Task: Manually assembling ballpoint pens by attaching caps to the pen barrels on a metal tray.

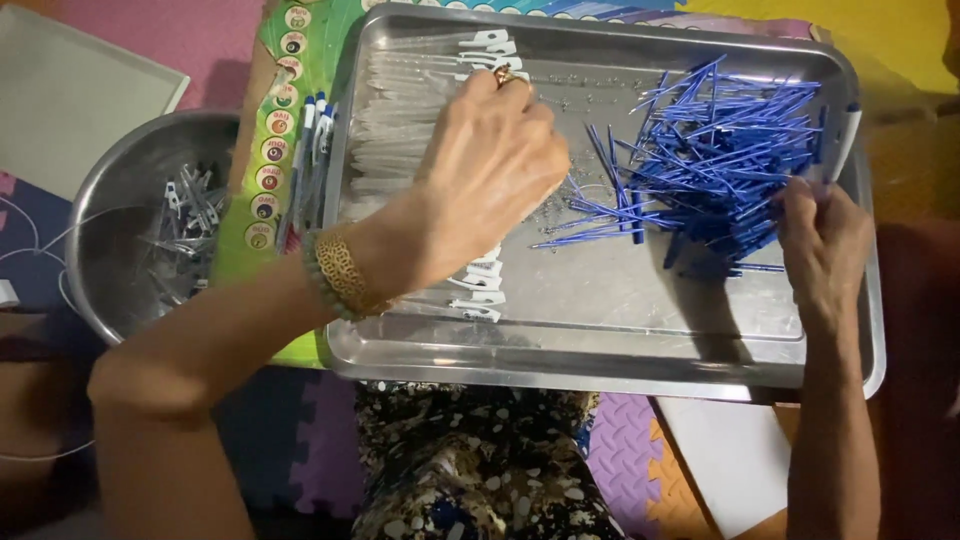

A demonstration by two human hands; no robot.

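Two bare hands work over a shallow rectangular metal tray (600, 370) seen from above, resting across the person's lap. Left hand (495, 170), with a gold ring on one finger and a woven gold bracelet (343, 272) at the wrist, reaches across the tray with its fingers curled down onto a stack of clear plastic sleeves (395, 130) lying in the tray's left half; whether the fingers have pinched one cannot be told. Right hand (822, 240) sits at the tray's right edge, its fingertips closed together against the edge of a loose heap of thin blue plastic sticks (715, 150) piled in the tray's upper right; it appears to pinch one or more of them, though the grip is partly hidden. Beside the tray on the left stands a round steel bowl (100, 210) holding small grey metal clips. Between bowl and tray lies a green card strip printed with coloured round badges (270, 150). Colourful foam floor mats (625, 455) show below.
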